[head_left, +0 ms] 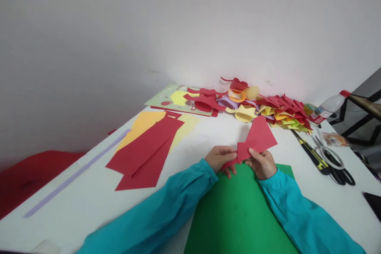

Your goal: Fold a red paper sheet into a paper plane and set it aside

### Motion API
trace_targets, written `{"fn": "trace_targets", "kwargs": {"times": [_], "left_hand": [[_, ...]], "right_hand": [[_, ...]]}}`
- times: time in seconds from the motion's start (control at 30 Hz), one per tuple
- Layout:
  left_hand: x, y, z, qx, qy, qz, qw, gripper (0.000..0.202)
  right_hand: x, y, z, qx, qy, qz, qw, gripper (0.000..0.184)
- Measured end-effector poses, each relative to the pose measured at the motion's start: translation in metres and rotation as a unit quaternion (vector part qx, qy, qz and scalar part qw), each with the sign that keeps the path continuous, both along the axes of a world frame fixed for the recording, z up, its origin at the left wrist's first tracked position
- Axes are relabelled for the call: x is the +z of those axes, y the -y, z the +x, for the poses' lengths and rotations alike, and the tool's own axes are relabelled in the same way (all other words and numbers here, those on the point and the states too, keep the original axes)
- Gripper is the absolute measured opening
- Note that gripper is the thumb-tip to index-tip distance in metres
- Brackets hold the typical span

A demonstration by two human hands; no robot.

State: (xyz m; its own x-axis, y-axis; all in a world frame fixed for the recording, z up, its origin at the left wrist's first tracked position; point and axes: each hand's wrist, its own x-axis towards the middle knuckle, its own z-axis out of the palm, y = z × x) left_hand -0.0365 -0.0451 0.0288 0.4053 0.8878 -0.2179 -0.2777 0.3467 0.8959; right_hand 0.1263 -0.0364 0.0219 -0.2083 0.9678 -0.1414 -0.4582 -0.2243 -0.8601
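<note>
Teal sleeves (pixel 154 210) reach across the desk (pixel 95 210), and a large green sheet (pixel 238 214) spreads beneath the fingers, on the near side of them. Held up between the two hands is a red paper piece (pixel 262 137), flaring wide beyond the right fingers and narrowing to a short tab toward the left ones. The left hand (pixel 221 159) pinches the narrow end, thumb and forefinger closed on it, the lower fingers loosely spread underneath. The right hand (pixel 262 164) grips close beside it, thumb flat on the upper face and the other fingers curled behind, with no gap to speak of. Whether the narrow part is folded or simply overlapped I can't tell from where I stand.

To my eye, this wants a light, steady pinch at both ends: edges squared before any firm pressure, then the thumb run along the join so it lies flat. Too hard a pull between the hands could skew or tear the thin neck.

Left of the fingers lie large red sheets (pixel 149 147) over yellow paper (pixel 131 129), and farther left a purple strip (pixel 80 171). Just beyond the fingers, toward the wall, sits a heap of red and yellow folded pieces (pixel 285 107). Right of them rest a utility knife (pixel 315 156) and black-handled scissors (pixel 335 172), both well clear of the paper.
</note>
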Motion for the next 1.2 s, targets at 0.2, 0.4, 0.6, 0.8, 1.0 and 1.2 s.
{"fn": "trace_targets", "kwargs": {"times": [0.2,0.4,0.6,0.8,1.0,1.2], "left_hand": [[0.000,0.001,0.001,0.009,-0.010,0.013,1.000,0.050],[-0.002,0.001,0.001,0.019,-0.021,0.025,0.999,0.047],[-0.002,0.004,0.005,0.086,-0.060,0.099,0.990,0.034],[-0.007,0.007,0.006,0.120,-0.108,0.172,0.972,0.028],[-0.007,0.013,0.008,0.061,-0.097,0.155,0.981,0.034],[0.000,0.014,0.010,0.015,-0.063,0.124,0.990,0.037]], "right_hand": [[0.002,0.005,-0.002,0.017,-0.022,0.018,0.999,0.023],[0.003,0.006,-0.003,0.020,-0.028,0.020,0.999,0.024],[-0.004,0.001,0.001,0.030,-0.035,0.003,0.999,0.018],[-0.008,-0.001,0.003,0.021,-0.044,0.008,0.999,0.022],[-0.005,0.000,0.002,-0.011,-0.024,0.014,1.000,0.018],[-0.003,0.003,-0.001,-0.040,-0.005,0.022,0.999,0.018]]}}
